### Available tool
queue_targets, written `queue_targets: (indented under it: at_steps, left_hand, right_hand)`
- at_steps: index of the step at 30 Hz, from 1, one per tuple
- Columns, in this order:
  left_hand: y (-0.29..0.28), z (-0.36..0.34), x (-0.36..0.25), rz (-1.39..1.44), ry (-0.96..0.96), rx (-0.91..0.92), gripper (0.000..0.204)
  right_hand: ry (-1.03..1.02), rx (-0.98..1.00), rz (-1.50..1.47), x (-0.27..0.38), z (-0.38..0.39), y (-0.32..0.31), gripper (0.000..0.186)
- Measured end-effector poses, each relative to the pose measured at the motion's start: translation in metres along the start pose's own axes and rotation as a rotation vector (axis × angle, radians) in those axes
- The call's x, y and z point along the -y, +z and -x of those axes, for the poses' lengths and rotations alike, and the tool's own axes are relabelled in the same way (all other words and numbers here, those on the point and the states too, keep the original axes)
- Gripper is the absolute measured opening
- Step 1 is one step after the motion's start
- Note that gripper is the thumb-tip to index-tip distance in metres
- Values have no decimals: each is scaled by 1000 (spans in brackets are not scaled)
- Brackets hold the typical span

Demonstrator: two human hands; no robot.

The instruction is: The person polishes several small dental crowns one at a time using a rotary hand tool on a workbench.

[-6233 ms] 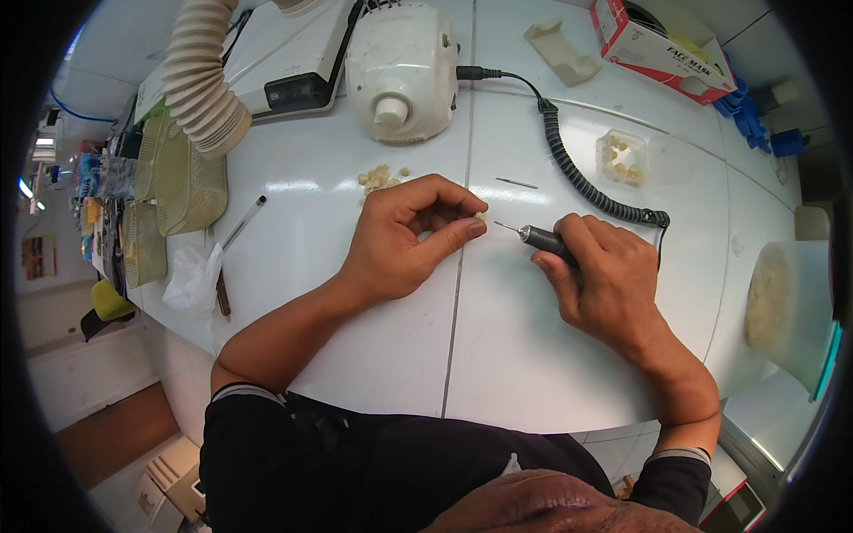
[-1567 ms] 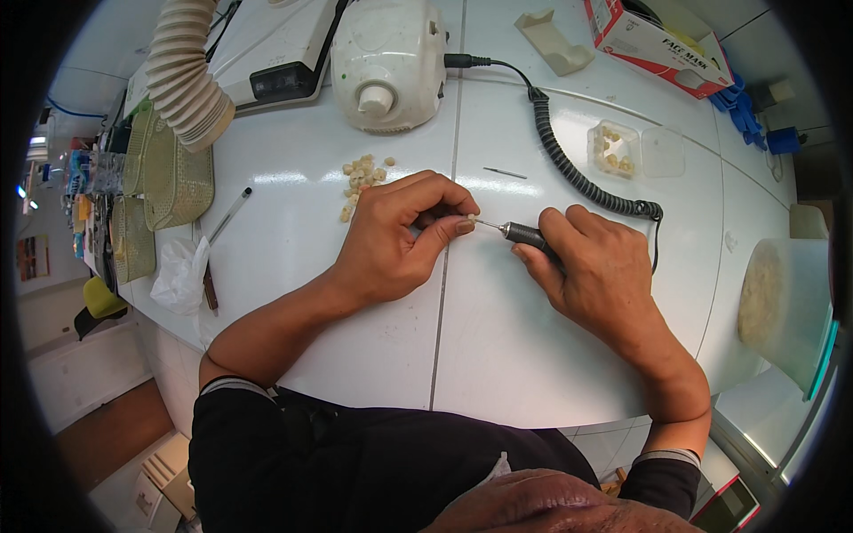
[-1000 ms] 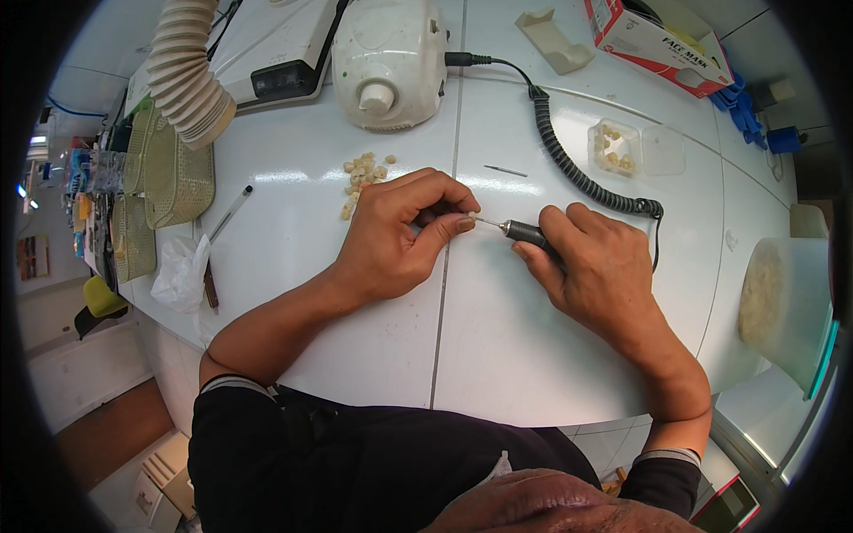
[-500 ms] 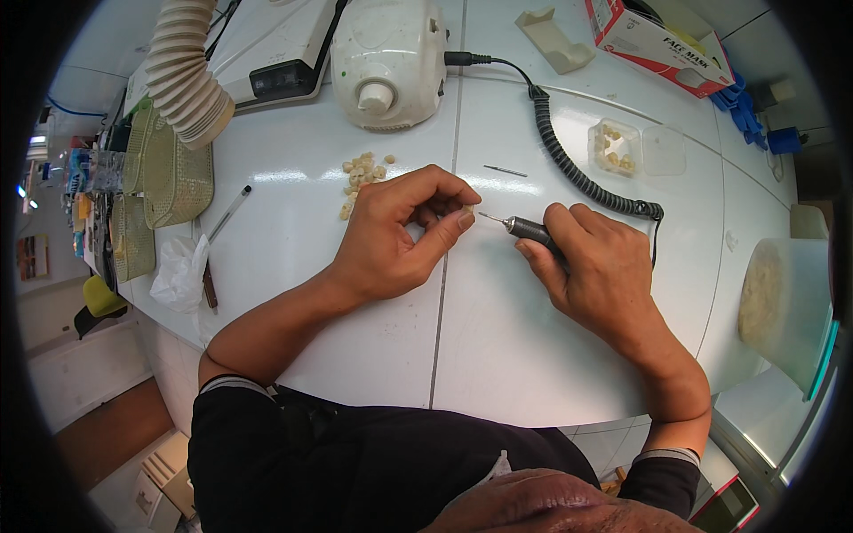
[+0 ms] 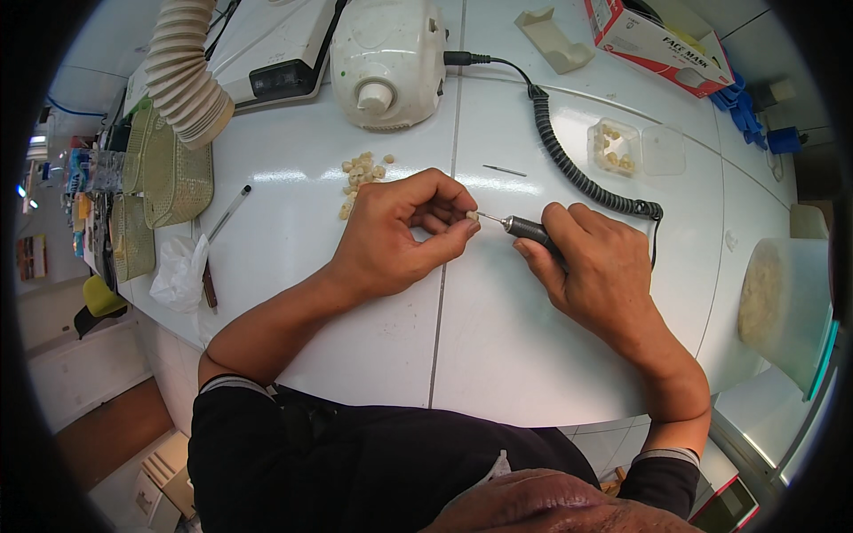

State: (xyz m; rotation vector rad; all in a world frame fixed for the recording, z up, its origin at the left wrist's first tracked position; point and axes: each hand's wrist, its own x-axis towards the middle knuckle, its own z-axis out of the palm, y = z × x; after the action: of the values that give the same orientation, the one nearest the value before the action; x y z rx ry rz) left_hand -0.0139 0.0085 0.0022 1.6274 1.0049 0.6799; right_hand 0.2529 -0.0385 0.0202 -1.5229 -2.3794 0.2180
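Note:
My left hand (image 5: 404, 231) pinches a small cream tooth-like piece (image 5: 473, 216) between thumb and forefinger, its other fingers curled behind. Closed around a dark rotary handpiece (image 5: 526, 229), my right hand (image 5: 597, 265) holds it from the right. The handpiece's thin metal bur (image 5: 491, 218) points left, and its tip meets the piece or lies right at it. Just beyond my left hand lies a loose heap of similar cream pieces (image 5: 360, 171). More of them sit in a small clear lidded box (image 5: 615, 149) at the right, its lid folded open.
A white control unit (image 5: 388, 67) stands at the back, with a black coiled cord (image 5: 569, 160) running right. A spare bur (image 5: 505, 171) lies on the white table (image 5: 515, 355). An extraction hose (image 5: 185, 75), baskets (image 5: 178, 173) and pen (image 5: 229, 215) are left; a mask box (image 5: 662, 49) and plastic tub (image 5: 782, 306) right.
My left fingertips have turned slightly and the thumb has shifted, so the cream piece shows more. The bur tip, just apart from it before, now reaches it. My right hand has barely moved.

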Motion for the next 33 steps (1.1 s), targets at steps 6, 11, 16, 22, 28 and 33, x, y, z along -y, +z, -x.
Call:
queue_targets:
  at_steps: [6, 11, 16, 22, 28, 33]
  left_hand:
    - [-1, 0, -1, 21, -24, 13, 17]
    - [0, 0, 0, 21, -35, 15, 16]
    - [0, 0, 0, 2, -26, 10, 15]
    - [1, 0, -1, -11, -4, 9, 17]
    - [2, 0, 0, -17, 2, 8, 18]
    - [1, 1, -1, -49, 9, 10, 18]
  right_hand:
    - [4, 6, 1, 1, 0, 0, 39]
    - [1, 7, 13, 2, -1, 1, 39]
    - [8, 11, 22, 3, -1, 1, 39]
    - [0, 17, 27, 2, -1, 0, 38]
    - [-7, 34, 18, 1, -1, 0, 38]
    - [-11, 33, 11, 1, -2, 0, 37]
